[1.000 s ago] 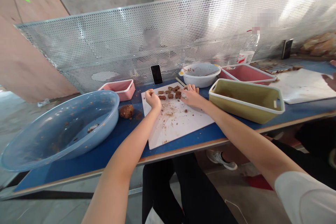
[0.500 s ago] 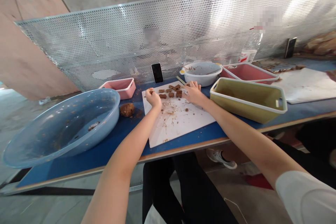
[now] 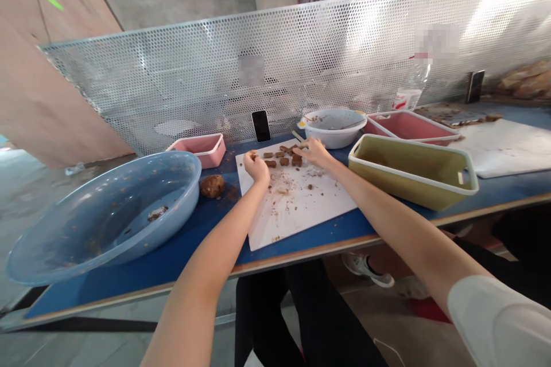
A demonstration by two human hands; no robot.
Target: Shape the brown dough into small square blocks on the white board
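Observation:
My left hand (image 3: 257, 168) is curled at the left side of the white board (image 3: 297, 206), its fingers closed around a small brown lump (image 3: 253, 156) that shows only in part. My right hand (image 3: 315, 152) reaches in from the right with fingers stretched out, fingertips at the cluster's right end. Whether they touch a piece is hard to tell. Between the hands lie several short brown pieces (image 3: 284, 161), roughly in rows. Crumbs and smears cover the board in front of them. A larger brown lump (image 3: 212, 186) rests on the blue table, left of the board.
A big blue basin (image 3: 172, 206) stands at the left, a pink bin (image 3: 202, 156) behind it. A phone (image 3: 260, 125) leans on the perforated metal panel (image 3: 181, 86). To the right are a white bowl (image 3: 333, 136), a divided pink bin (image 3: 413, 126), a green bin (image 3: 404, 183) and a bottle (image 3: 411, 89).
My right hand has shifted slightly left and down, its fingers now stretched toward the brown pieces. My left hand stays closed in nearly the same place. The whole view has moved a little.

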